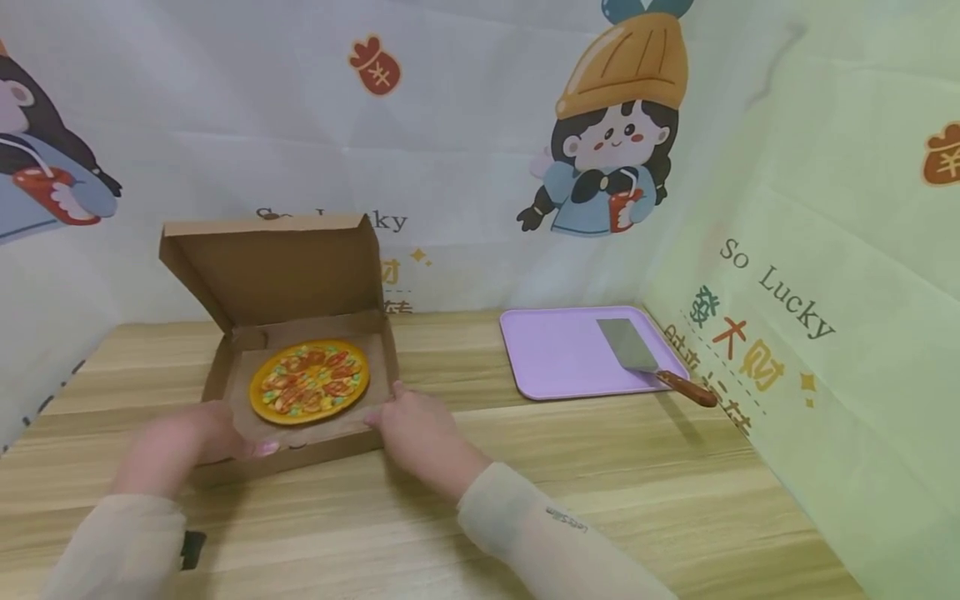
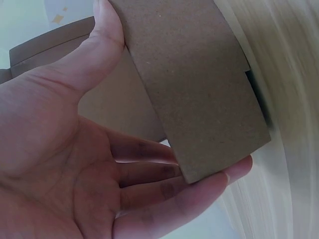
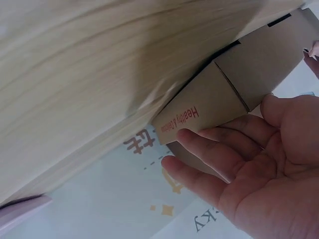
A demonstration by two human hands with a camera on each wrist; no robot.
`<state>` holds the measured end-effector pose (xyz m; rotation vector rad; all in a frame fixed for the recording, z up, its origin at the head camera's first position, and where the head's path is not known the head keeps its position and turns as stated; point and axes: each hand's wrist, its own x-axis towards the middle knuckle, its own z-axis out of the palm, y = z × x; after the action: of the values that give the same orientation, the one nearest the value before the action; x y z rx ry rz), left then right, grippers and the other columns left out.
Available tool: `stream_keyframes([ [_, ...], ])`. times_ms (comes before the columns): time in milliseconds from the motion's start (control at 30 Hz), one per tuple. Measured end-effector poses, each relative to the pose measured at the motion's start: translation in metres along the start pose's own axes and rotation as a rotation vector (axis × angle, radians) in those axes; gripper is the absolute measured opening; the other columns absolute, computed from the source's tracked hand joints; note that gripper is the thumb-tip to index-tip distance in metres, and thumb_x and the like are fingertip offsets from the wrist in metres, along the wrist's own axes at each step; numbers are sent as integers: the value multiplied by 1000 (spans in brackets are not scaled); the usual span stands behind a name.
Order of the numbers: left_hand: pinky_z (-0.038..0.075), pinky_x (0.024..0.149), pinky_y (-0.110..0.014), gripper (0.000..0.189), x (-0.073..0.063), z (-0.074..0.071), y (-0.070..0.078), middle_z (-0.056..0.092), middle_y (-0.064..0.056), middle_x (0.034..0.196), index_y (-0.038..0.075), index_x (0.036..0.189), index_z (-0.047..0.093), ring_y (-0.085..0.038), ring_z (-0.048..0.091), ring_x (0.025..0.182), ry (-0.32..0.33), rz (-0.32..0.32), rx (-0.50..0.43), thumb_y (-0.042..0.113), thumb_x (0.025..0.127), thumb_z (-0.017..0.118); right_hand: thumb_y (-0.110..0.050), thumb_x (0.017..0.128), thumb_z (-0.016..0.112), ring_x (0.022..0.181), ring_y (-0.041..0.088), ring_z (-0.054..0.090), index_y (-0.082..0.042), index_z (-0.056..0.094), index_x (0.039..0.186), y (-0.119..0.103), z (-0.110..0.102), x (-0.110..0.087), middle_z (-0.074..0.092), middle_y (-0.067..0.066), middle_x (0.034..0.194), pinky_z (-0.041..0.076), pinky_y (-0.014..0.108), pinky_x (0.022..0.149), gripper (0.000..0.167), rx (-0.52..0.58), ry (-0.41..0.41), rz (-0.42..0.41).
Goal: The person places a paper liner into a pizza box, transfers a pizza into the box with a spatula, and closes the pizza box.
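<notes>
An open cardboard pizza box stands on the table with its lid raised at the back. Inside lies a round pizza with a yellow crust and colourful toppings. My left hand, slightly blurred, grips the box's front left corner. Its thumb lies at the top of the front wall and its fingers reach round the side in the left wrist view. At the front right corner, my right hand holds the box, thumb on the front rim and fingers along the side wall, which bears red print in the right wrist view.
To the right, a purple tray lies on the wooden table. A spatula rests on it, its wooden handle sticking out past the tray's front right corner. Printed cloth hangs behind and along the right side.
</notes>
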<state>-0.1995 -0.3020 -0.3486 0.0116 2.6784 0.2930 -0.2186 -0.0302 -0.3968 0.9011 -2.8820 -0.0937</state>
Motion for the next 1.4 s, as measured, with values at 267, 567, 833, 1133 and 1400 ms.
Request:
stream_keyframes([
  [267,45,112,-71,111,4,0,12,43,-50,147,-26,143,41,-67,46,136,4,7,-8,68,93,71,-29,108,58,138,24,66,-45,76,125,7,-1,-8,76,4,134,66,45,92,29,-4,-16,34],
  [567,48,110,-68,102,10,-1,29,50,-47,144,-24,139,48,-63,52,133,18,-1,3,63,91,74,-29,109,58,139,27,65,-45,72,135,19,-3,-18,71,9,143,62,52,103,33,-16,-49,65],
  [833,48,111,-68,103,14,-2,42,47,-45,149,-21,144,45,-61,51,136,6,-4,-1,62,92,75,-21,107,60,136,29,67,-45,70,136,29,-3,-29,70,10,144,61,54,105,39,-39,-58,73],
  [1133,45,113,-70,105,15,0,56,42,-44,154,-19,148,42,-63,46,140,-2,-10,3,64,92,74,-34,109,57,133,30,67,-44,69,139,37,-3,-35,65,10,151,58,53,109,34,-78,-73,108],
  [1400,48,110,-69,100,14,1,59,48,-45,148,-20,142,48,-62,51,135,8,-8,3,62,91,76,-30,109,56,138,29,64,-42,68,140,38,-4,-38,64,9,153,57,54,111,35,-82,-85,108],
])
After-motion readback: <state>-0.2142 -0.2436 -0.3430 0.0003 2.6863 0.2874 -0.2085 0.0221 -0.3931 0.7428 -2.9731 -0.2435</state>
